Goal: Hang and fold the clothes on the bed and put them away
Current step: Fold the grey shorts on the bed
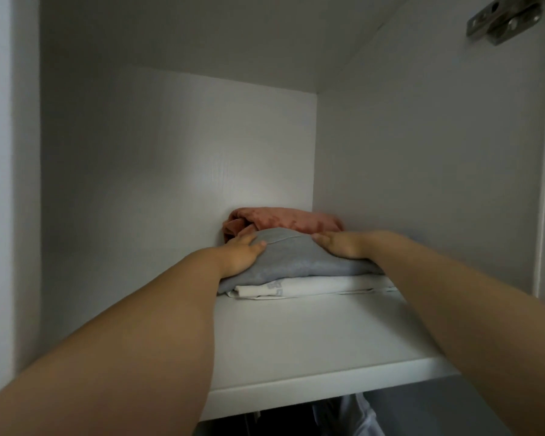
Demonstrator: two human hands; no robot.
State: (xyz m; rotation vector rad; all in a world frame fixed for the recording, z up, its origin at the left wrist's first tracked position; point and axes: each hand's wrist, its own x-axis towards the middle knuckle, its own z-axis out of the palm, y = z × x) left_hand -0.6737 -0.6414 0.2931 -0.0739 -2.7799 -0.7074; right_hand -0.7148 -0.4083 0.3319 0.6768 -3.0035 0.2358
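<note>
Both hands reached deep into a white wardrobe compartment (170,152) and lay on a folded grey jersey garment (296,262), set apart from each other at its two ends. The left hand (241,251) sat against the garment's left end with its thumb across the top; whether its fingers curled round the cloth could not be told. The right hand (340,246) lay flat on the top right of the same garment, fingers straight and pointing left.

The grey garment rested on a folded white garment with pale grey print (321,286), whose near edge showed beneath it. That short stack stood on the white laminate shelf (296,341), towards the far right of it, close to the right wall. Just behind the stack, against the far wall, lay a bundled salmon-pink velvety garment (283,220), touching the grey one.

A metal door hinge (504,18) was fixed to the right wall, high and near. Below the shelf's near edge, part of a pale hanging garment (343,416) showed in shadow.
</note>
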